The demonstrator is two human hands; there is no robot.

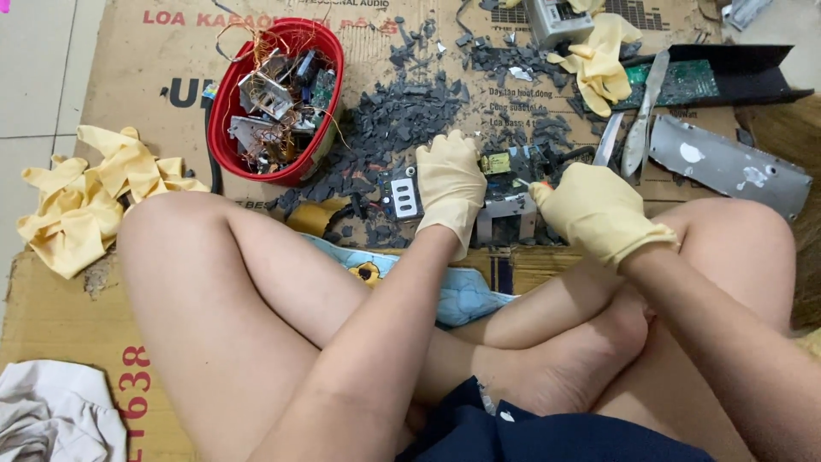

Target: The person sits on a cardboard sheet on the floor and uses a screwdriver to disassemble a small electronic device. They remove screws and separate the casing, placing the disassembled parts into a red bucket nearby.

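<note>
Circuit board (505, 184) under gloved hands, red basket (224, 115) holding scrap parts (278, 103)

— How many gloved hands does the view show?
— Two: the left hand (449, 184) and the right hand (594, 210).
— Bowls?
— One red bowl (224, 103) of scrap parts.
— Heaps of loose yellow gloves?
— Two: one heap (81, 201) at left, another pile (601, 64) at top.
— Green circuit boards?
— One green board (684, 81).

i see even, soft indoor light from above, bright with no harsh glare. shadows under my knees on the cardboard (51, 316) stay faint. focus is sharp at the middle; the far right edge smears slightly, with mild wide-angle bending at the corners.
</note>
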